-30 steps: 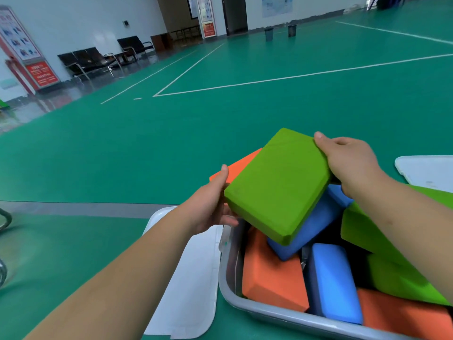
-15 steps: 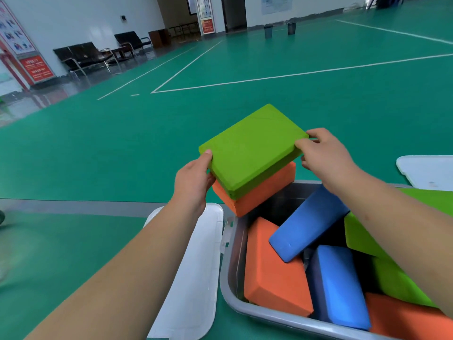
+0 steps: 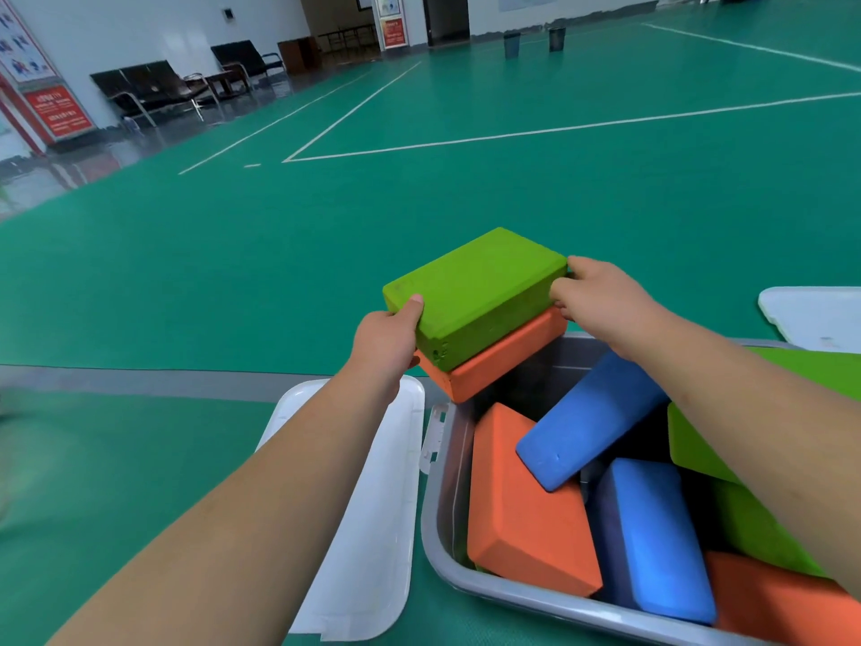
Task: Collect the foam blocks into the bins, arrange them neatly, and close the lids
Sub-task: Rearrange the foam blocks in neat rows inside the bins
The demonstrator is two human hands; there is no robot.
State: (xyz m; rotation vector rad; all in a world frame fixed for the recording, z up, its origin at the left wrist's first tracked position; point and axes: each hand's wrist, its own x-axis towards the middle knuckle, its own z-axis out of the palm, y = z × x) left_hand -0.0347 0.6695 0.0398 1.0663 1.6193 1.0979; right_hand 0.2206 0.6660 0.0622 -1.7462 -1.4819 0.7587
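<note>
Clasping opposite ends, left hand (image 3: 386,338) and right hand (image 3: 601,298) hold matte green block (image 3: 475,284).

We see a green block (image 3: 470,286) stacked flat on an orange block (image 3: 498,356) and slightly askew. The pair is gripped between the left hand (image 3: 386,338) and the right hand (image 3: 601,300) above the far left corner of the open grey bin (image 3: 536,603). Inside, blocks lie jumbled: a second orange block (image 3: 522,501) along the left wall, a tilted blue block (image 3: 591,421) leaning across it, a lower blue block (image 3: 652,533) beside it, and more green blocks (image 3: 692,452) at the right. A white lid (image 3: 368,505) lies flat just beside the bin's left edge – another lid (image 3: 815,319) lies beyond its far right corner.
</note>
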